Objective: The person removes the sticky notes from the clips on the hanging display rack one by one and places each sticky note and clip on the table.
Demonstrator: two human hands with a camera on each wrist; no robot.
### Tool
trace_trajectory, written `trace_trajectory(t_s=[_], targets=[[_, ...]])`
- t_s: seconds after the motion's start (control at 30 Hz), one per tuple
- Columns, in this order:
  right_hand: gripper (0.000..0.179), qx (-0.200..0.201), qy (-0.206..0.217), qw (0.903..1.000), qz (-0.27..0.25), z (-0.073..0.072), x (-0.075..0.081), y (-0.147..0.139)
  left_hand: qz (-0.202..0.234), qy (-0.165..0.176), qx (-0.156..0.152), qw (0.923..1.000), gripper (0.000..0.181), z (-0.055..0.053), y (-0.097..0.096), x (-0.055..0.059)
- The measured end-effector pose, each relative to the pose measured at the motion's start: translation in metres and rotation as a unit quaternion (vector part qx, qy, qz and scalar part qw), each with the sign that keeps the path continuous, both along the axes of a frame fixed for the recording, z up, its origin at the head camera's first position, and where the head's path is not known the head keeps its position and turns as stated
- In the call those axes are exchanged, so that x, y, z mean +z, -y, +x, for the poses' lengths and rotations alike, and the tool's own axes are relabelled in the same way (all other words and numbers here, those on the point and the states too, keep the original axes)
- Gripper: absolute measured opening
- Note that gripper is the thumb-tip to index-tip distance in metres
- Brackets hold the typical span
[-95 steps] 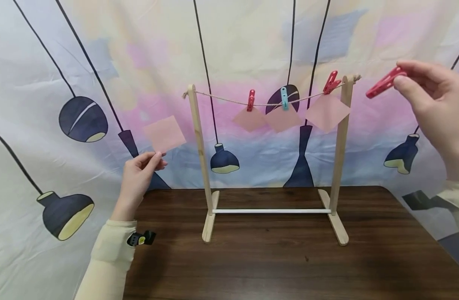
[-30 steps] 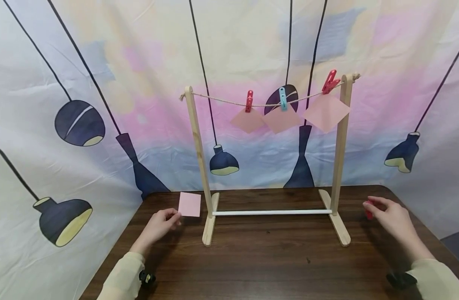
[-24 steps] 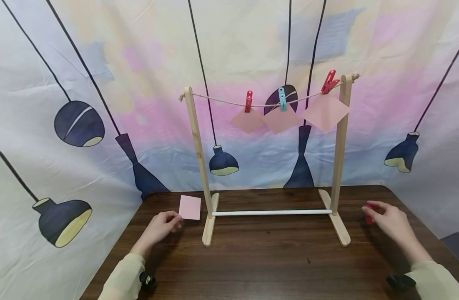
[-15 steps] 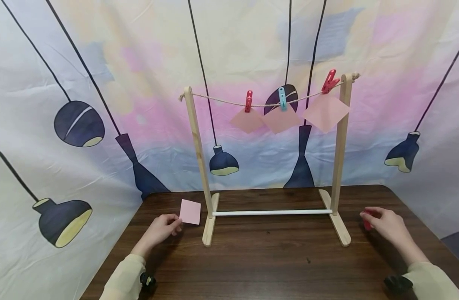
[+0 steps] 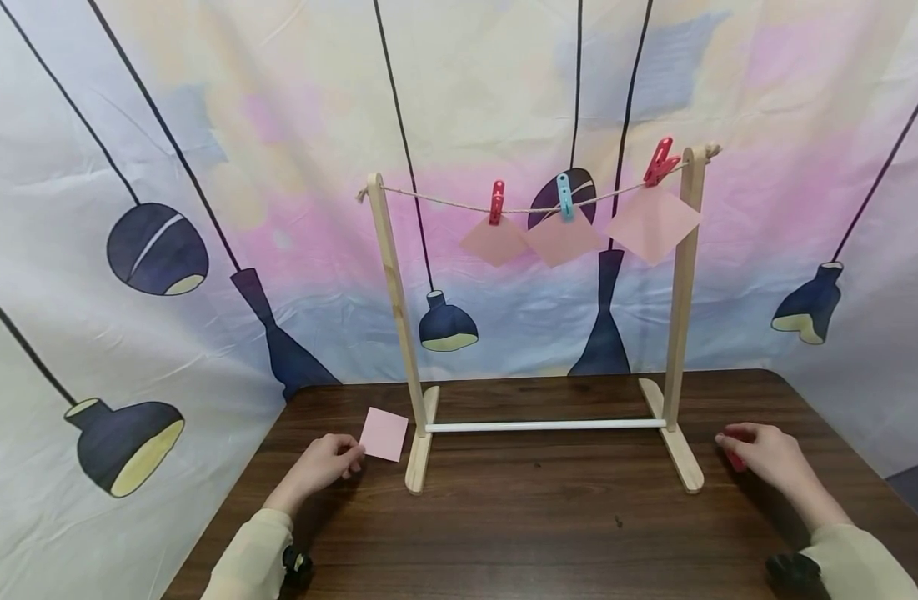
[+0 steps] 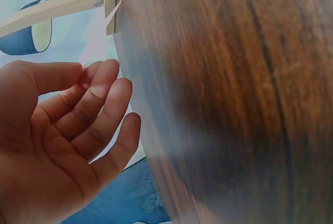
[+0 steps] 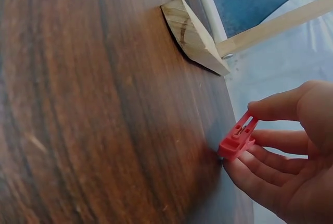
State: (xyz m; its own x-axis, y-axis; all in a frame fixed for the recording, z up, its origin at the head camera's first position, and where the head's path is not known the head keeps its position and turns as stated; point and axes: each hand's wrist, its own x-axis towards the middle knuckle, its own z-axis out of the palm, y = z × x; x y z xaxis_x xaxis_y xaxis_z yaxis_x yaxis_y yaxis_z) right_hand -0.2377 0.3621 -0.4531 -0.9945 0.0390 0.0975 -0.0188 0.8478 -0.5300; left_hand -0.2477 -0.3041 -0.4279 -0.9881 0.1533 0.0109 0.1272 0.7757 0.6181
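In the head view my left hand [image 5: 325, 462] pinches a pink square sticky note [image 5: 384, 434] by its near left corner, low over the table beside the rack's left foot. The left wrist view shows that hand [image 6: 73, 125] with thumb and index finger meeting; the note is hard to make out there. Right of the rack, my right hand [image 5: 768, 460] holds a red clothespin [image 7: 238, 138] between thumb and fingers, close to the tabletop. Three pink notes hang on the rack's string, one under a red clothespin [image 5: 497, 202], one under a blue clothespin [image 5: 564, 197], one under another red clothespin [image 5: 661, 163].
A wooden rack [image 5: 398, 292] with two posts, flat feet and a white crossbar [image 5: 544, 426] stands on the dark wooden table [image 5: 534, 533]. A string [image 5: 443, 200] sags between the post tops. Behind hangs a cloth backdrop [image 5: 489, 83] printed with lamps.
Both hands have come down from raised positions beside the rack to the tabletop, still holding the sticky note and the clothespin. Over the last second they slid slightly nearer the person.
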Motion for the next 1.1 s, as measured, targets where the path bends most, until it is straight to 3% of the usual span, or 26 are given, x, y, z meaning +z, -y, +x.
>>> trace_trajectory(t_s=[0.53, 1.1], targets=[[0.060, -0.001, 0.013, 0.9999, 0.008, -0.004, -0.007, 0.002, -0.062, 0.009, 0.019, 0.9979, 0.023, -0.002, 0.003, -0.006], [0.057, 0.000, 0.013, 0.9998, 0.017, -0.010, -0.007, 0.007, -0.081, 0.019, 0.020, 0.9964, 0.027, -0.005, 0.008, -0.011]])
